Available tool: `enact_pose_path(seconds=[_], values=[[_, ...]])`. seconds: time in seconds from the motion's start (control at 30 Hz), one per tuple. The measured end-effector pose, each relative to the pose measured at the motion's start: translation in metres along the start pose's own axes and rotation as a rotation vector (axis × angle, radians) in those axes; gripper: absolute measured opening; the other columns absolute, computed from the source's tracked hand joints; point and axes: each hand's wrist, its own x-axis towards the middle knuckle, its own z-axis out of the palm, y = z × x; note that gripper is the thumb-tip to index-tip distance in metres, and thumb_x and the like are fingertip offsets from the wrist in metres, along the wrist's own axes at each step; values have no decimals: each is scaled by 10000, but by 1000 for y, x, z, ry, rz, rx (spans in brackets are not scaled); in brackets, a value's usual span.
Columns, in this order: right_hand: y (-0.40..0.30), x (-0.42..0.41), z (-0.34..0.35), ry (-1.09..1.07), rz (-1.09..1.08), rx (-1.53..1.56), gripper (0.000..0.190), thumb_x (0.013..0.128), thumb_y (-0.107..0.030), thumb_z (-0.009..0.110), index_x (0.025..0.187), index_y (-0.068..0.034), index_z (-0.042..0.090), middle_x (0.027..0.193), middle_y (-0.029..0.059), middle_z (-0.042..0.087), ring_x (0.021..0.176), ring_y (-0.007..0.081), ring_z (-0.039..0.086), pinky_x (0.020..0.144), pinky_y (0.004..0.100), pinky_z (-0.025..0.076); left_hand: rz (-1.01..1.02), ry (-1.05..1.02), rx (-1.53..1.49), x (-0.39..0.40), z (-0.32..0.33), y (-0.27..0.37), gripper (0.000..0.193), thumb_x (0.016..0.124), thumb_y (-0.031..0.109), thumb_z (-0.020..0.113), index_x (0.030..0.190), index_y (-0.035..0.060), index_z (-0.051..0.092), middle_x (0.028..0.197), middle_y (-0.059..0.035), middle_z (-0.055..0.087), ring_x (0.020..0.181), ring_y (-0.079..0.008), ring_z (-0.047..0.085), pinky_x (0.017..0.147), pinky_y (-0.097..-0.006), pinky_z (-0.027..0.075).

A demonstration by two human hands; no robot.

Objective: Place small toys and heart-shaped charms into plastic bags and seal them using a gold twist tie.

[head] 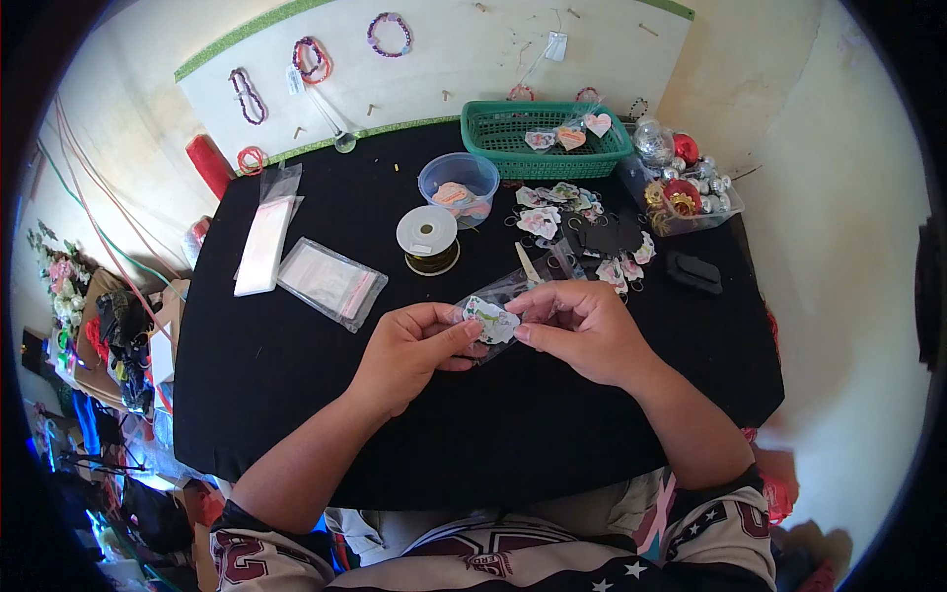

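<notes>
Near the middle of the black-covered table, my left hand (414, 351) pinches a small white printed charm (491, 320) with scalloped edges together with a clear plastic sleeve (484, 354). From the other side, the thumb and fingertips of my right hand (588, 329) close on the charm's right edge. How far the charm sits inside the sleeve is hard to tell. Just beyond my hands lie a pale pointed object (527, 260) and a pile of similar printed keychains (540, 220) with metal rings. Several dark pieces (607, 233) lie among them.
Packs of clear sleeves (329, 281) and a white stack (265, 248) lie left. A wire spool (427, 231) stands by a plastic tub (459, 174). Behind are a green basket (547, 163) and a bin of ornaments (714, 220); a black object (694, 272) lies right. Bracelets (389, 35) hang on a board.
</notes>
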Motion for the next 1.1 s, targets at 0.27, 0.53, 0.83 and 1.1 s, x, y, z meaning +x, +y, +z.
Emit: enact_pose_path(seconds=[0.27, 0.53, 0.83, 1.1], values=[[1, 0, 2, -19, 4, 66, 203, 866, -35, 667, 1067, -27, 688, 837, 5, 647, 727, 29, 574, 659, 194, 466, 13, -16, -4, -1, 1, -1, 205, 919, 180, 669, 1045, 19, 660, 928, -43, 683, 830, -103, 669, 728, -230, 547], [3, 0, 6, -1, -35, 41, 193, 874, -26, 648, 1061, -25, 699, 850, 26, 677, 700, 34, 576, 633, 195, 465, 32, -19, 24, 0, 2, -3, 210, 916, 171, 672, 1047, 8, 669, 923, -53, 687, 799, -89, 658, 715, -217, 540], [6, 0, 3, 1, -71, -32, 188, 871, -49, 661, 1054, -13, 682, 866, 41, 680, 724, 51, 598, 660, 211, 486, 44, -41, 54, 0, 5, -2, 210, 928, 171, 650, 1047, -2, 655, 933, -80, 692, 813, -137, 682, 740, -260, 565], [0, 2, 1, 52, 6, 107, 192, 882, -43, 665, 1069, 2, 657, 922, 49, 682, 786, 67, 626, 691, 217, 507, 40, -55, -215, -2, 6, 3, 216, 952, 138, 604, 1116, -1, 615, 1012, -103, 685, 908, -171, 682, 778, -288, 568]])
